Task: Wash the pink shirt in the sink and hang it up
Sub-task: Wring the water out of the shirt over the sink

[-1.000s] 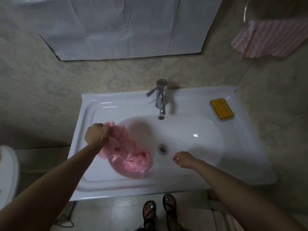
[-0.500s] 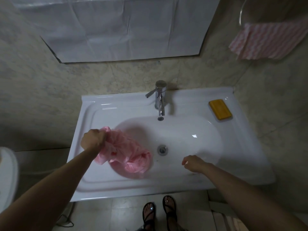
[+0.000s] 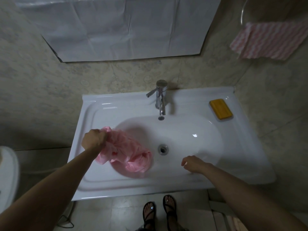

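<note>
Pink shirt [image 3: 128,155] — gripped by left hand [image 3: 94,139] — drapes over sink [image 3: 241,147] edge.

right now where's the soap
In the head view the soap lies on the back right ledge of the sink, to the right of the tap and below the striped towel.

Looking like a home bathroom: white sink [image 3: 241,147] sitting against tiled wall [image 3: 41,97], tap [image 3: 160,99] standing at its back, soap bar [image 3: 221,109] lying on the rim, striped towel [image 3: 268,41] hanging top right, toilet [image 3: 8,172] edge showing left.
</note>
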